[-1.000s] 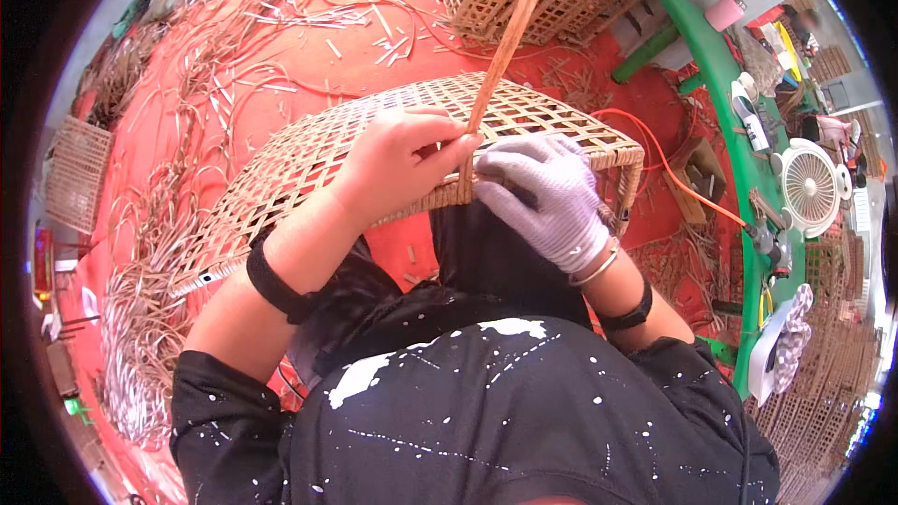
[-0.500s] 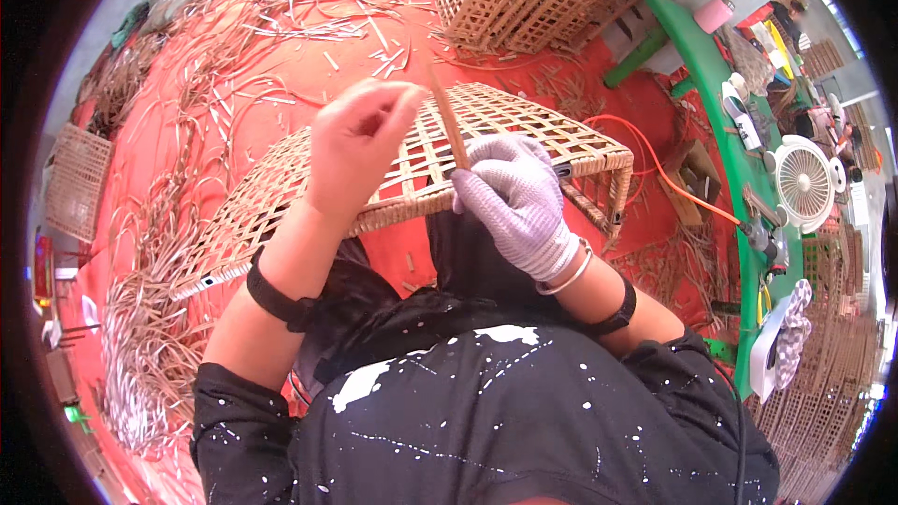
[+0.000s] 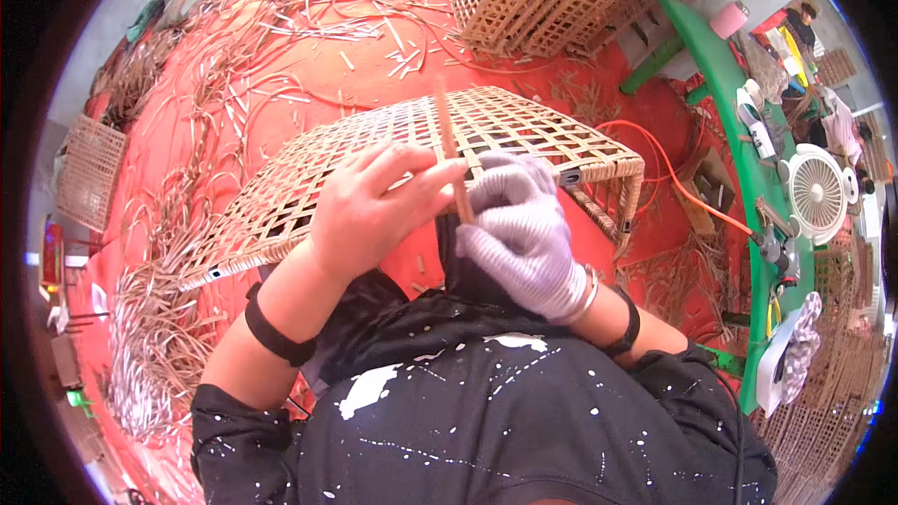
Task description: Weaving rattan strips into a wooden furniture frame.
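Note:
A thin brown strip (image 3: 447,131), like split rattan or cane, stands nearly upright between my hands. My gloved right hand (image 3: 524,238) pinches its lower end. My bare left hand (image 3: 374,210) reaches across from the left, its fingertips closed at the strip just above the glove. Behind both hands lies a woven cane panel (image 3: 543,117) with an open lattice, its wrapped frame edge passing close to my lap. Part of that edge is hidden by my hands.
Loose strips (image 3: 154,355) litter the red floor on the left. A stack of woven panels (image 3: 561,0) stands at the back. At the right, a green table (image 3: 716,84) holds a white fan (image 3: 817,192) and a power tool (image 3: 778,257) with an orange hose (image 3: 687,187).
My left hand has come down and to the right, from beside the strip to touching it. My right hand, still pinching the strip, has moved slightly lower.

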A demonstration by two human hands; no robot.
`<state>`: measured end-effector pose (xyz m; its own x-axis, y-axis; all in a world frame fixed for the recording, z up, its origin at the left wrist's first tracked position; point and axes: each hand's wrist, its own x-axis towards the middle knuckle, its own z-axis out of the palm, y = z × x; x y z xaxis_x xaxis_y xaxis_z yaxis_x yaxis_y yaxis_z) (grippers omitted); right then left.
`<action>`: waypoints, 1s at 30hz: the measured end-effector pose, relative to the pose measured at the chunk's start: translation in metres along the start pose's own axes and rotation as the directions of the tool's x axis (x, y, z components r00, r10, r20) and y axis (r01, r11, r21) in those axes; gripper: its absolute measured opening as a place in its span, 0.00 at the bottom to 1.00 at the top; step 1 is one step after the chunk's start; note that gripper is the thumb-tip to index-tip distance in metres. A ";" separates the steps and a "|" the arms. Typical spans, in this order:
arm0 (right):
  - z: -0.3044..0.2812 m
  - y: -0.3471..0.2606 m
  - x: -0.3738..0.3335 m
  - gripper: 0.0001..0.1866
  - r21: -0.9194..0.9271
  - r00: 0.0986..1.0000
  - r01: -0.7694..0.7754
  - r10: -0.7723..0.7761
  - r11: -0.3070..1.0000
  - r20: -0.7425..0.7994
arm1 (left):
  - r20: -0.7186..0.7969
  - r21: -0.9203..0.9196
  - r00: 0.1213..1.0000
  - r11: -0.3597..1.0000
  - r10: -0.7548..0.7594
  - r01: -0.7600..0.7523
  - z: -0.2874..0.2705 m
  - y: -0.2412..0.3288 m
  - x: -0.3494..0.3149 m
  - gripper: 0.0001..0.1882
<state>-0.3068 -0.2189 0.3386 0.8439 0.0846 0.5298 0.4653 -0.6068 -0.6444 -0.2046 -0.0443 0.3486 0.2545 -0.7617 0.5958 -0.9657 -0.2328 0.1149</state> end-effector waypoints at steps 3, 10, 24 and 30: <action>-0.003 -0.013 -0.019 0.06 0.002 0.981 -0.193 0.193 0.981 0.022 | -0.080 -0.073 0.996 0.997 0.030 -0.036 0.001 0.008 -0.002 0.15; -0.005 -0.009 -0.040 0.09 0.396 0.928 -0.360 0.282 0.844 0.243 | -0.015 0.011 0.999 0.999 0.045 -0.045 0.002 0.020 -0.010 0.15; -0.002 -0.002 -0.043 0.12 0.409 0.975 -0.125 0.036 0.904 0.220 | -0.016 -0.048 0.987 0.986 -0.158 0.157 0.004 0.047 -0.020 0.12; 0.005 -0.002 -0.040 0.14 0.427 0.989 -0.079 0.017 0.901 0.147 | -0.044 0.012 0.986 0.987 -0.161 0.162 0.004 0.046 -0.019 0.10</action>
<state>-0.3403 -0.2172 0.3155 0.8817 0.1894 0.4322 0.4667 -0.2156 -0.8577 -0.2540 -0.0431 0.3401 0.4044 -0.6867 0.6040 -0.9111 -0.3605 0.2001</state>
